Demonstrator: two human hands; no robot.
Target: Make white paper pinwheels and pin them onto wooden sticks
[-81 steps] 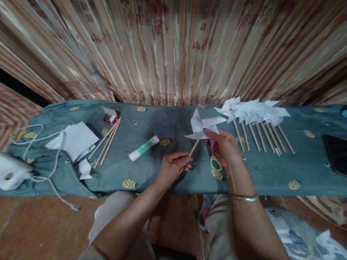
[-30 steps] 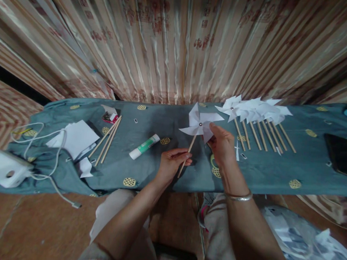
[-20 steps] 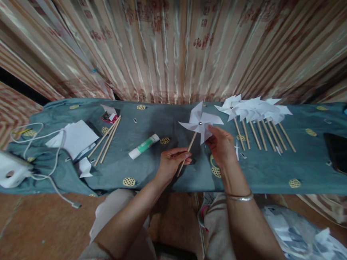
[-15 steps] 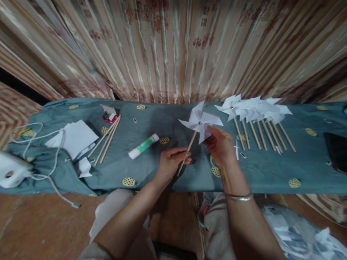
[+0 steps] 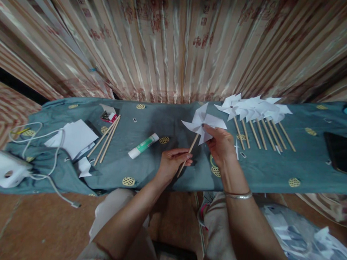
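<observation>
A white paper pinwheel on a thin wooden stick is held up over the middle of the cloth. Low on the stick, my left hand is closed, pinching it between thumb and fingers. My right hand is at the wheel's right side, thumb and finger at the pin in its centre; its other fingers are partly hidden behind the blades. To the right, several finished-looking pinwheels lie in an overlapping row, sticks toward me.
On the green cloth lie a glue stick, loose wooden sticks, a small open box, white paper squares and a white charger with cable. A dark phone lies right; a bag of paper pieces stands below.
My right thumb and finger have moved from a blade's lower edge to the pin at the centre. The pinwheel has shifted slightly right; my left hand keeps its grip.
</observation>
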